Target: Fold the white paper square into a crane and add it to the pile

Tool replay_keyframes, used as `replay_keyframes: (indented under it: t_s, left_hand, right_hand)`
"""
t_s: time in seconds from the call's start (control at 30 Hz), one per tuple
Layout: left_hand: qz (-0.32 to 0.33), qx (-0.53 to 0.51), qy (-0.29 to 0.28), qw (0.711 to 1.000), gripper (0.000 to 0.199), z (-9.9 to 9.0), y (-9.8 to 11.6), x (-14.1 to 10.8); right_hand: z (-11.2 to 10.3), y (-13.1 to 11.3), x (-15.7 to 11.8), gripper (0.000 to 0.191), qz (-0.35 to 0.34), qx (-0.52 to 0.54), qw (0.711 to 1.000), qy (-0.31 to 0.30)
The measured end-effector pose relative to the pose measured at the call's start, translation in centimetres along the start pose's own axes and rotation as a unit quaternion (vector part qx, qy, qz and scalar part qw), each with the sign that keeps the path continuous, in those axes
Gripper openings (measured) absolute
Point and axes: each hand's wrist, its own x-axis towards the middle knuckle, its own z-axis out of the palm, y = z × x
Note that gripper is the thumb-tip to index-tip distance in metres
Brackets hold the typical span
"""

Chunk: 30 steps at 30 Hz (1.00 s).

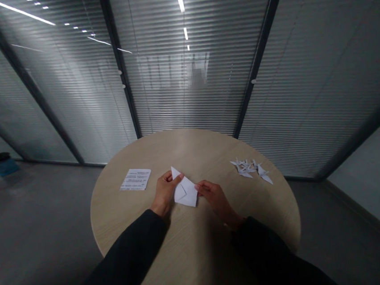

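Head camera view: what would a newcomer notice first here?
A folded white paper stands out, held between the left hand and right hand near the middle of the round wood-grain table. To its right lies a small heap of folded paper cranes; to its left, a printed sheet.

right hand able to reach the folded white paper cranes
Likely yes: only pale wood tabletop lies between the right hand and the white paper cranes, though its fingers touch the folded white paper sheet.
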Motion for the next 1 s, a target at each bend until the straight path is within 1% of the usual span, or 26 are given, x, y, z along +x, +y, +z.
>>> replay_keyframes:
  t_s: [0.1, 0.2, 0.27, 0.33, 0.4, 0.5, 0.57, 0.63, 0.7, 0.83, 0.93, 1.0]
  left_hand:
    - [0.007, -0.017, 0.015, 1.000, 0.039, -0.1, 0.0, 0.1]
    - [0.015, -0.035, 0.021, 0.999, 0.039, -0.2, -0.1, 0.3]
    - [0.015, -0.039, 0.018, 0.999, 0.039, -0.3, -0.2, 0.4]
    - [0.016, -0.029, 0.020, 0.999, 0.044, -0.3, -0.2, 0.4]
    - [0.018, -0.007, 0.023, 1.000, 0.050, -0.3, 0.0, 0.4]
    - [0.019, 0.028, 0.015, 0.999, 0.053, -0.2, 0.2, 0.2]
    - [0.021, 0.050, 0.009, 0.998, 0.053, -0.2, 0.2, 0.1]
    - [0.023, 0.071, 0.005, 0.997, 0.053, -0.3, 0.2, 0.1]
    - [0.021, 0.077, -0.007, 0.997, 0.055, -0.3, 0.1, 0.0]
    - [0.013, 0.060, -0.033, 0.998, 0.059, -0.3, 0.0, 0.0]
    - [0.026, 0.069, -0.028, 0.997, 0.059, -0.2, -0.1, 0.0]
    - [0.046, 0.091, -0.024, 0.995, 0.057, -0.3, -0.3, 0.2]
  right_hand:
    - [0.4, -0.1, 0.0, 0.026, 0.000, 0.086, 0.995, -0.046]
    - [0.5, -0.2, 0.0, 0.036, 0.020, 0.147, 0.986, -0.077]
    - [0.5, 0.0, 0.2, 0.029, 0.032, 0.143, 0.987, -0.071]
    - [0.3, 0.1, 0.4, 0.021, 0.037, 0.127, 0.990, -0.051]
    - [0.0, 0.2, 0.5, 0.018, 0.035, 0.116, 0.992, -0.029]
    - [-0.2, 0.0, 0.5, 0.025, 0.018, 0.109, 0.994, 0.003]
    - [-0.2, -0.2, 0.4, 0.037, -0.002, 0.102, 0.995, 0.019]
    - [-0.2, -0.5, 0.2, 0.047, -0.021, 0.097, 0.995, 0.018]
    - [-0.2, -0.7, 0.1, 0.045, -0.034, 0.090, 0.995, 0.008]
    - [-0.5, -1.1, -0.1, 0.030, -0.028, 0.061, 0.998, 0.013]
    - [-0.8, -1.3, -0.2, 0.028, -0.027, 0.027, 0.999, 0.031]
    - [-0.9, -1.3, -0.2, 0.029, -0.029, 0.008, 0.999, 0.043]
